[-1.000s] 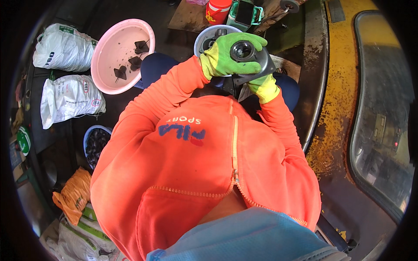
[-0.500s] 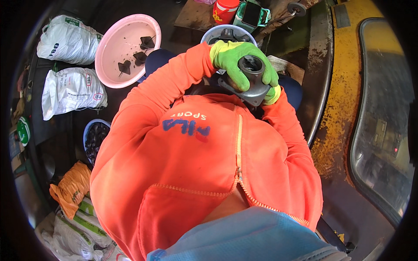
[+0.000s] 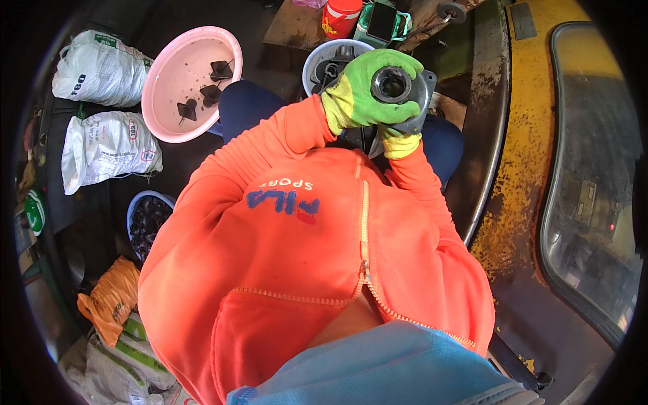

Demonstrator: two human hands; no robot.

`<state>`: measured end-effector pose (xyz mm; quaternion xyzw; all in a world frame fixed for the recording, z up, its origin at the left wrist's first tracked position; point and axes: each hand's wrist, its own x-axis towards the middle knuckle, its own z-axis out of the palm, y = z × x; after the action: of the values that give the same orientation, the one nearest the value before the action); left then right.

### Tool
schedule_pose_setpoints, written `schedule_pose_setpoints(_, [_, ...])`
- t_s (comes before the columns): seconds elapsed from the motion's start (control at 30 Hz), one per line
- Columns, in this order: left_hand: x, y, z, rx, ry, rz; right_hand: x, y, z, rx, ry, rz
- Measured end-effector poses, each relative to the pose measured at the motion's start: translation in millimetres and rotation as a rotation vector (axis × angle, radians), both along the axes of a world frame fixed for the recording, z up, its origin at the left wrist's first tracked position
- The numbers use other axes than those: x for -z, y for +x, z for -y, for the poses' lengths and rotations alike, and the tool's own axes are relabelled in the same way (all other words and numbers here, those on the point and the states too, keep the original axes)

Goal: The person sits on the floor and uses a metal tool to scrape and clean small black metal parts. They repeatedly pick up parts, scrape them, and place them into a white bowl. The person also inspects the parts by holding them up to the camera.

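A dark flanged part (image 3: 421, 93) with a round, ring-shaped collar is held up in front of my chest. My left hand (image 3: 368, 86), in a green and yellow glove, curls its thumb and fingers around the collar. From underneath, my right hand (image 3: 399, 138) grips the same part. Its glove shows mostly as a yellow cuff, and its fingers are largely hidden behind the part. Just beyond my left hand stands a pale blue basin (image 3: 312, 65) with several similar dark parts (image 3: 329, 67) in it.
A pink basin (image 3: 154, 101) with small dark pieces stands at the left, near white sacks (image 3: 111, 145). A blue tub (image 3: 133, 202) of dark parts is nearer. A red container (image 3: 342, 19) stands at the back. Rusty yellow machinery (image 3: 523, 182) with a window borders the right.
The part has turned in my hands, so its collar now faces up more squarely and its flange points right. My left fingers have shifted around the collar, and both hands have moved slightly.
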<state>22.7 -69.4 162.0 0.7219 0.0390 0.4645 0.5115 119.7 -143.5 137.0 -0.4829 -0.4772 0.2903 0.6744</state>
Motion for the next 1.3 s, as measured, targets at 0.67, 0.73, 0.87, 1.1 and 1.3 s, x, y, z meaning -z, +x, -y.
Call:
schedule_pose_setpoints(0.67, [-23.2, -7.7, -20.7, 0.961, 0.033, -0.208, 18.4, 30.3, 34.3, -0.587, -0.282, 0.079])
schedule_pose_setpoints(0.73, [-28.4, -4.2, -25.5, 1.124, 0.06, -0.206, 18.3, 22.2, 30.4, -0.51, -0.221, 0.046])
schedule_pose_setpoints(0.87, [-47.5, -11.8, -48.1, 0.748, 0.221, -0.306, 1.2, 19.9, 9.6, -0.266, -0.03, 0.262])
schedule_pose_setpoints(1.1, [-27.7, -4.6, -7.3, -0.118, 0.172, -0.065, -15.7, 11.6, -8.4, -0.013, -0.063, 0.27])
schedule_pose_setpoints(1.3, [-21.4, -6.9, -5.5, -0.018, 0.136, 0.031, -19.0, 4.7, 3.6, -0.125, -0.101, 0.288])
